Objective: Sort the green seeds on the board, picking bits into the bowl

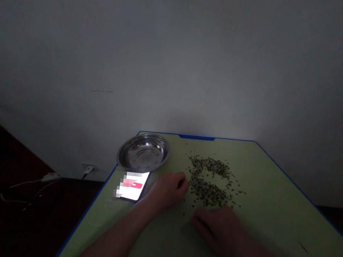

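Observation:
Many small dark seed-like bits lie loosely spread over the green tabletop, in two bands joined at the left. At their left edge is my left hand, its fingers curled in and the thumb side showing a small dark gap. My right hand rests low on the table just in front of the nearer band, fingers bent and pressed together. Whatever the fingertips of either hand may hold is hidden or too small to name.
A shiny metal bowl stands at the table's back left. Before it lies a phone with a lit screen, close to my left forearm. The green table has a blue rim and meets a grey wall. Cables run at the left.

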### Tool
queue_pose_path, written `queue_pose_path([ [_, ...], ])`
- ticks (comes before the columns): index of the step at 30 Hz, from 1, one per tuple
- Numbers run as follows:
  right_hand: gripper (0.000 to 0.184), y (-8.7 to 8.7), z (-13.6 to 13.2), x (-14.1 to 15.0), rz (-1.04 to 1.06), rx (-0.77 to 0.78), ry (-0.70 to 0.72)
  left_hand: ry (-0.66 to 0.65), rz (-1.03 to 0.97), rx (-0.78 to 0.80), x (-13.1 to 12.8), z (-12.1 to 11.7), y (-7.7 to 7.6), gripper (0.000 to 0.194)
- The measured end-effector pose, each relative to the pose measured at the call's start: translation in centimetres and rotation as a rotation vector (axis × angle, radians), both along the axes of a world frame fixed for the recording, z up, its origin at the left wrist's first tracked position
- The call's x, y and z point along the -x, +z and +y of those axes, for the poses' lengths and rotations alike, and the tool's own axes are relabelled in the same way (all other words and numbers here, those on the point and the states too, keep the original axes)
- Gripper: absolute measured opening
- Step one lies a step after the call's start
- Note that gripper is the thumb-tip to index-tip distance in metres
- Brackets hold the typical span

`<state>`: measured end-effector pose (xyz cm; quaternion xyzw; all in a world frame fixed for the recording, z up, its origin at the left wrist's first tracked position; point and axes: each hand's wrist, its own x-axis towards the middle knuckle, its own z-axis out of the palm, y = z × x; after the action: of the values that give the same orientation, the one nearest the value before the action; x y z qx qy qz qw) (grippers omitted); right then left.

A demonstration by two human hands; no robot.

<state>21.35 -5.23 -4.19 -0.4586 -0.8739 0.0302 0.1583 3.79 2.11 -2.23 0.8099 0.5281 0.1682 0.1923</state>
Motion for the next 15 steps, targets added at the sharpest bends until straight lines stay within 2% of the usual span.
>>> queue_pose_path([
  [4, 0.022, 0.3, 3.0, -1.1, -0.018, -0.047, -0.109, 0.082, -0.079, -0.042, 0.1, 0.0, 0.5, 0.027],
  [9, 0.027, 0.6, 6.0, -4.1, -0.021, -0.077, -0.238, 0.119, -0.147, -0.062, 0.3, -0.2, 0.9, 0.027],
  [12, 0.027, 0.2, 6.3, -5.2, -0.032, -0.061, -0.261, 0.112, -0.177, -0.076, 0.4, -0.2, 0.8, 0.027],
  [15, 0.025, -0.6, 5.5, -4.7, -0.062, -0.034, -0.243, 0.1, -0.205, -0.096, 0.5, -0.2, 0.6, 0.027],
])
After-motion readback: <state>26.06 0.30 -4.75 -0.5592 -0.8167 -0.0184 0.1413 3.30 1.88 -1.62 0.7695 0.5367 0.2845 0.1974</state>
